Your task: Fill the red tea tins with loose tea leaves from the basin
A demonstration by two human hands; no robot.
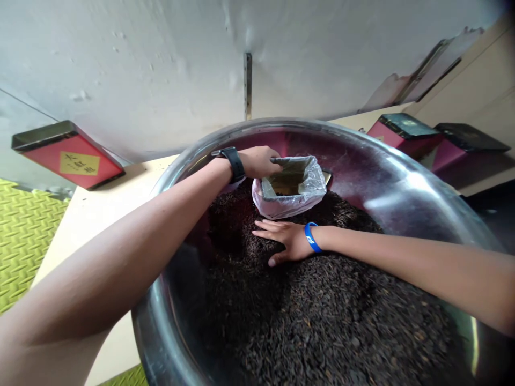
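A large shiny metal basin [255,124] holds a heap of dark loose tea leaves [322,311]. On the far side of the heap stands an open, box-shaped tin [289,206] with a clear plastic liner folded out over its rim. Its inner walls look golden, and some dark leaf shows low inside. My left hand [261,162], with a black watch at the wrist, grips the tin's left rim; the thumb is hidden. My right hand [285,239], wearing a blue wristband, lies palm down on the leaves just in front of the tin, fingers spread and holding nothing.
A red tin [76,158] with a yellow label lies on the pale tabletop [100,214] to the left. Two more red tins with dark ends, a nearer one [406,134] and a farther one [469,153], are at right. The wall [161,69] rises close behind the basin.
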